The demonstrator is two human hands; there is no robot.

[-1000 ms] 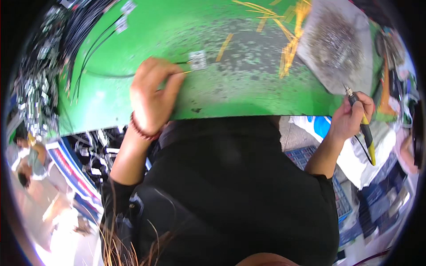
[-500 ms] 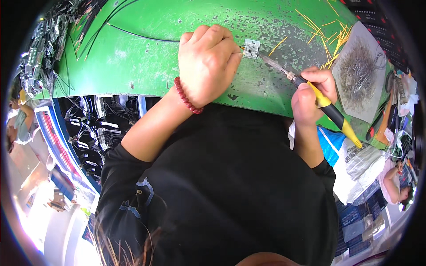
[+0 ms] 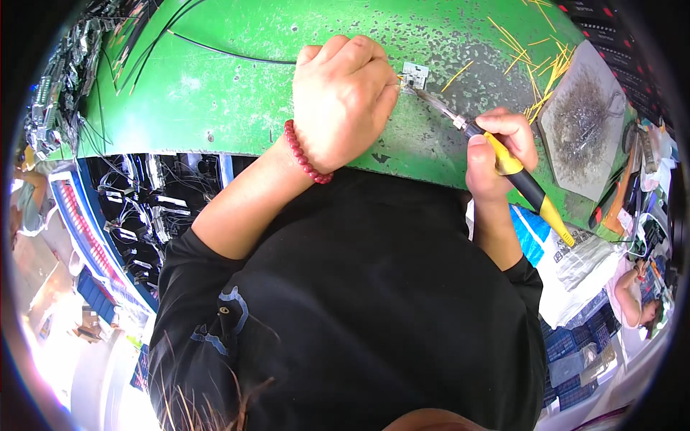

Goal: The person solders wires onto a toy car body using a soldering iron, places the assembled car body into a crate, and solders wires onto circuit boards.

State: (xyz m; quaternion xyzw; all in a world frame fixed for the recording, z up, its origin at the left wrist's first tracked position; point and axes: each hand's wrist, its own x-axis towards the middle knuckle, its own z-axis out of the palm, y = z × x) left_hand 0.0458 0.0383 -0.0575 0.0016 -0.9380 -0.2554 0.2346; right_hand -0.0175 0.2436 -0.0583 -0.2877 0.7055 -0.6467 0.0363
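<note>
Now the small white part [image 3: 415, 74] is pinned on the green surface [image 3: 215, 93] by the closed left hand [image 3: 345, 100] — probably light, fragile. The soldering iron [image 3: 503, 161] is gripped by the right hand [image 3: 496, 154] at its handle.

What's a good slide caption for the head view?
Left hand steadies a small part on the green bench while right hand applies a soldering iron.

The person wears a black long-sleeved top [image 3: 359, 302], its sleeves pushed up the forearms. A small blue outline mark sits on the left shoulder. A red bead bracelet [image 3: 305, 154] circles the left wrist.
</note>
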